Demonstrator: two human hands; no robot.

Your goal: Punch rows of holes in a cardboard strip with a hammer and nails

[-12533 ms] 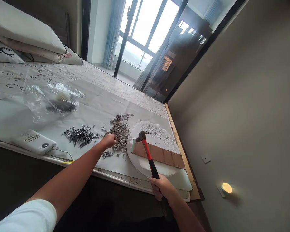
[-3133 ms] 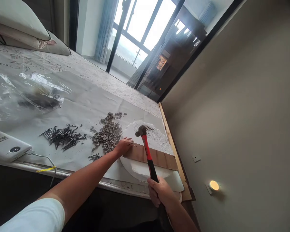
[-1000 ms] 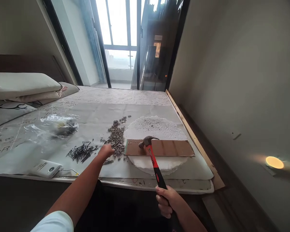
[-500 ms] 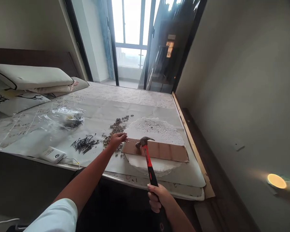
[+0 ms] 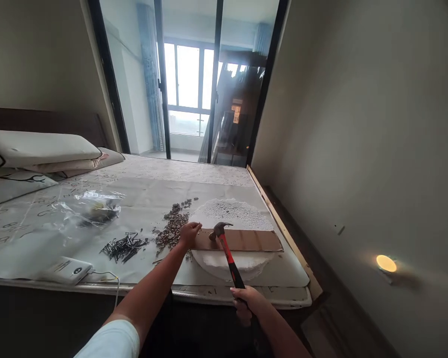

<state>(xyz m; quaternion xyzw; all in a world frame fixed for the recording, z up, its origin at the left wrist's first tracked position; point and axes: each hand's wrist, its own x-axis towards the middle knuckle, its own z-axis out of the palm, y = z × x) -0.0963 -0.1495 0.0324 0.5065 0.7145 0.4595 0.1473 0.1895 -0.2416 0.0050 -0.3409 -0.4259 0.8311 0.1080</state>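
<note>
My right hand (image 5: 248, 301) is wrapped round the lower grip of a claw hammer (image 5: 229, 258) with a red and black handle. The hammer's dark head is over the left part of a flat brown board (image 5: 250, 240). Beside the head, my left hand (image 5: 189, 234) pinches what looks like a thin nail, tiny in view, at the board's left end. Beneath the board is a rough white foam disc (image 5: 235, 211). A loose pile of dark nails (image 5: 125, 246) lies left of my left forearm, and small brown stones (image 5: 173, 226) are scattered behind my left hand.
A white power bank (image 5: 69, 270) with a cable lies near the bed's front edge. Behind the nails is a clear plastic bag (image 5: 93, 209) with dark contents. Pillows (image 5: 41, 149) are stacked at left. A wooden strip (image 5: 283, 226) runs along the bed's right side.
The camera view has tilted up and shifted right, so the scene sits lower and further left. Both hands keep their holds, with the hammer head still close over the board beside my left hand.
</note>
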